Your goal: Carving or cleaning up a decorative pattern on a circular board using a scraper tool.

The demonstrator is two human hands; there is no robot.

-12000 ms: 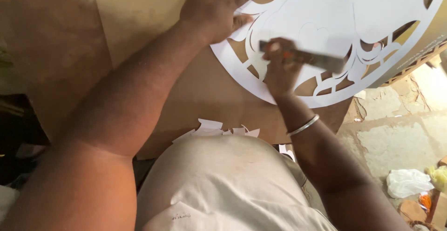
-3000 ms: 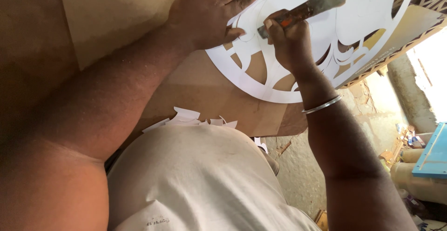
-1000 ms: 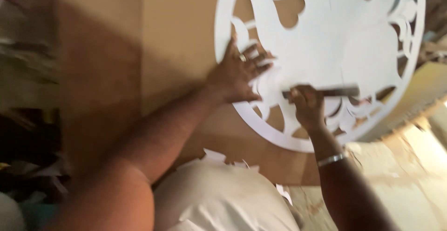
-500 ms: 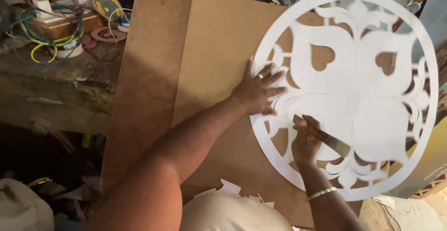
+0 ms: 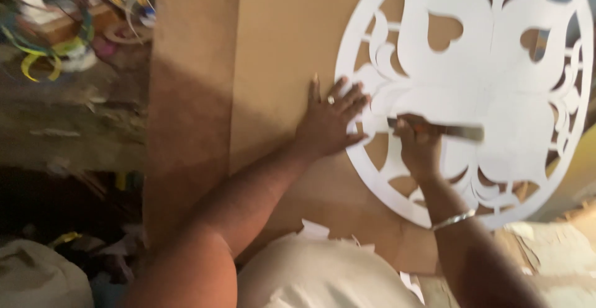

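The left hand (image 5: 329, 122) lay flat, fingers spread, holding nothing but pressing down the left edge of a large round white cutout sheet (image 5: 490, 97), which rested on a brown board (image 5: 279, 47) and filled the upper right of the view. The right hand (image 5: 419, 147) was closed in a fist around the handle of a flat blade tool (image 5: 450, 130), whose metal end pointed right across the lower middle of the pattern; a thin bangle (image 5: 453, 220) sat on that wrist. The picture was blurred, so I could not tell whether the blade tip touched the sheet. Judging by this, the step in hand looked like cutting or trimming the openwork, 1 hand pinning and 1 working. A further stroke would call for steady downward pressure from the pinning hand, with its fingers kept out of the blade's line. White scraps (image 5: 323, 230) lay at the board's near edge, and coloured coils (image 5: 49, 35) cluttered a bench at far left.
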